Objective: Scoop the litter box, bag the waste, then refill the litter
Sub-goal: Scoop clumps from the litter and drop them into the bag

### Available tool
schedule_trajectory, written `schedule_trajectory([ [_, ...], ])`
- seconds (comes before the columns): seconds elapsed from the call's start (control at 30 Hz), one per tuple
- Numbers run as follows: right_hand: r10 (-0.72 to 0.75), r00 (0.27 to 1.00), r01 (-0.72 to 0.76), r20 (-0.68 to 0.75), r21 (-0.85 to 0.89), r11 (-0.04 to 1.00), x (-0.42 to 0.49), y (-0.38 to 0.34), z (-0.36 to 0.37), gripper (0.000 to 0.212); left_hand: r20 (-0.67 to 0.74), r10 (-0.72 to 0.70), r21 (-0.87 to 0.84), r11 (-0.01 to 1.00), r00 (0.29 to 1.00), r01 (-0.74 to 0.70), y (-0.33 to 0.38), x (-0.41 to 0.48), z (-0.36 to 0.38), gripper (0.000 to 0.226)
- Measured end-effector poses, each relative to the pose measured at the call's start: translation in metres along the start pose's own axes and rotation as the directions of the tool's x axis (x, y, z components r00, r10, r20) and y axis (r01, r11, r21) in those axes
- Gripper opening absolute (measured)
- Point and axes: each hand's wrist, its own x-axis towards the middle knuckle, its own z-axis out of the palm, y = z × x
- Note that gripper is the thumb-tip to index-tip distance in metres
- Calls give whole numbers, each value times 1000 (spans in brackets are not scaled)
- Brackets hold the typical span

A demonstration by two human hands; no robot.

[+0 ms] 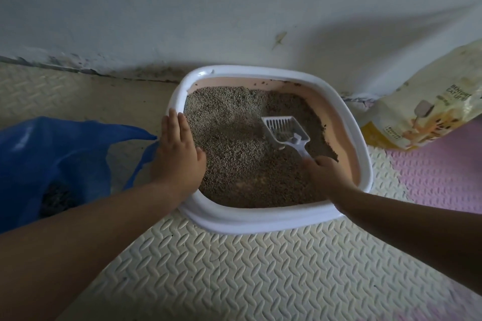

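I looked down on a litter box [271, 221], white-rimmed with a pink inner wall, set on a cream floor mat [234, 268] against the foot of a pale wall [234, 8]. My left hand [177, 154] lay flat on the box's left rim, fingers straight and together. It steadied the box and held nothing.

My right hand [326, 172] was at the near right corner of the box, its fingers curled round the handle of a white slotted scoop [283, 129]. The scoop's basket pointed away from me toward the middle of the box and rested on the grey-brown litter [229, 138]. A few grains lay in it; I could not tell whether it held a clump.

The litter covered the whole bottom, paler toward the far left corner and darker along the right edge. A blue bag [52, 154] lay open on the mat just beside the box's left edge, one handle reaching to my left hand, with a dark heap showing inside. A yellow-and-white sack of fresh litter [422, 112] leaned near the box's far right corner, partly over a pink mat [438, 172].

I judged the scooping step was in hand, with some waste bagged and the refill not begun. The next move called for sliding the scoop under the litter, lifting it level so clean grains sifted through, then carrying it across the left rim to the bag without spilling.
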Motion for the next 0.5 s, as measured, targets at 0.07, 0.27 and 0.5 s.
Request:
schedule_trajectory([
  [0.07,58,998,-56,34,-57,997,13,-2,0,41,-9,7,-18,1000,1000,-7,-1,-1,1,70],
  [0.27,145,979,-127,143,-127,984,64,-37,-1,27,-17,-16,-86,996,1000,14,-1,0,5,70],
  [0.5,57,994,-32,91,-258,966,100,-80,7,37,-24,-8,-65,998,1000,7,-1,2,6,74],
])
